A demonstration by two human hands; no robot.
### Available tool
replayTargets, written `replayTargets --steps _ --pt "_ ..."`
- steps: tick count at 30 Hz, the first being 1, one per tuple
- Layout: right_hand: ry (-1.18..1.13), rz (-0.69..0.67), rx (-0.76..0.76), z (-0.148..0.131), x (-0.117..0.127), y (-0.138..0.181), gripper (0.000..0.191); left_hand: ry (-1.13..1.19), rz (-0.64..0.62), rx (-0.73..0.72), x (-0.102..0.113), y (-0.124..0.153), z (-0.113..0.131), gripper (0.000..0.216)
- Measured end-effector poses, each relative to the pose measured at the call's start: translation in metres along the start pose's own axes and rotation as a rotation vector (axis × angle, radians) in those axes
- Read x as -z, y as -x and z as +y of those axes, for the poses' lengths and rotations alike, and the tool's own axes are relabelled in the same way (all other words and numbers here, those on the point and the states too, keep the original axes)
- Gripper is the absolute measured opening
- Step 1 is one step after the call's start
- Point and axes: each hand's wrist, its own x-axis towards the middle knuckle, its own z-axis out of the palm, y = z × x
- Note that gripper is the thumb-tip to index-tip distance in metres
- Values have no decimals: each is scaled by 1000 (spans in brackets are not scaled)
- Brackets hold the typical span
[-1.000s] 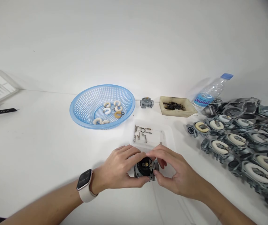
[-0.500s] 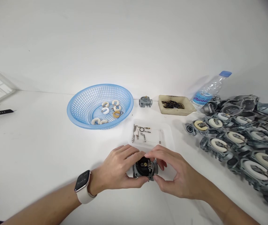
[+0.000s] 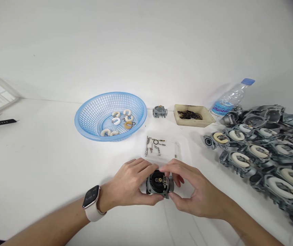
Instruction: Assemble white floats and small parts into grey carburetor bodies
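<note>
A plain white wall (image 3: 161, 51) is standing on the far side, and the white bench (image 3: 46, 153) is carrying everything. On the right, a crowd of carburetors (image 3: 261, 150) is lying so close together that one, if pushed by an elbow, could knock its neighbours. At the far middle, a blue plastic basket (image 3: 92, 114) is holding curved floats (image 3: 116, 121). To its right, a water bottle (image 3: 222, 107), a cream box (image 3: 197, 122) of black rings (image 3: 189, 115) and a lone carburetor (image 3: 160, 111) are standing along the wall; the bottle is appearing tilted, so a touch could perhaps topple it.

At the near middle, the left hand (image 3: 132, 182) is gripping the left side of an opened carburetor body (image 3: 159, 186), while the right hand (image 3: 194, 189) is pinching its right side between thumb and fingertips. Whether the body is resting on the bench, I cannot tell. Its dark chamber is facing upward; a sudden tilt could let any loose piece fall out.

Just beyond the hands, a clear shallow tray (image 3: 184, 147) is holding tiny metal parts (image 3: 158, 149) and a black O-ring (image 3: 156, 141), which a knuckle bumping the tray could scatter. Inside the chamber, a small brass jet (image 3: 160, 180) is showing.
</note>
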Motion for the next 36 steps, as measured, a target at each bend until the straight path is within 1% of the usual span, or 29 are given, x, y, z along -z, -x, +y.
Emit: replayTargets --steps 2,6,8,14,22,27,31,33,36 --pt "-5 -8 -2 0 0 0 66 -3 -6 2 0 0 0 53" --pt "49 49 -4 -1 0 -1 64 -10 13 -3 1 -1 0 55" --pt "60 56 -5 -2 0 -1 65 -9 20 -7 1 -1 -1 55" --pt "24 -1 -27 -2 -1 1 67 0 -3 0 1 -1 0 54" --pt "32 2 -10 -4 -1 0 65 -5 0 1 0 1 0 53" --pt "96 67 -23 -4 -2 -3 65 -10 4 -7 1 1 0 55" --pt "85 74 -40 -2 -1 -1 61 -13 -3 2 1 1 0 55" --pt "71 56 -52 -2 0 1 61 -13 -5 2 1 0 0 55" --pt "10 -3 -84 -3 0 2 67 -2 -14 -2 2 0 0 55"
